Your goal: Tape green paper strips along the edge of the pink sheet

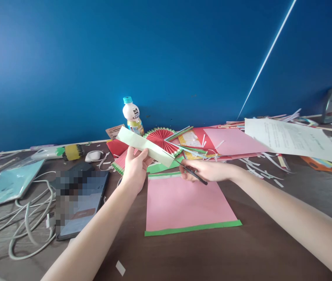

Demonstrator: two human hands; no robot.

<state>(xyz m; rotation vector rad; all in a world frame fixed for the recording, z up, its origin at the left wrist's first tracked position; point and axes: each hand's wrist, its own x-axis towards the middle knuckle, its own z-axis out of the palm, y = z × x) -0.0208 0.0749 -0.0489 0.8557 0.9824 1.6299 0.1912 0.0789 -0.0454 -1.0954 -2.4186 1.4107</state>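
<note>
Head view, item one: my left hand (135, 166) pinches a pale paper strip (145, 146) at eleven o'clock of the pink sheet (187, 205). Item two: right hand (205, 171) grips scissors (193, 174), blades at the strip's end. I judge the unsupported strip may flex, skewing the cut.

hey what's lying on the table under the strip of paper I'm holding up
Under the pale strip in your left hand: green-edged pink folded paper, a green strip, and the far edge of the pink sheet. Your hand and the strip hide whatever lies directly beneath.
</note>
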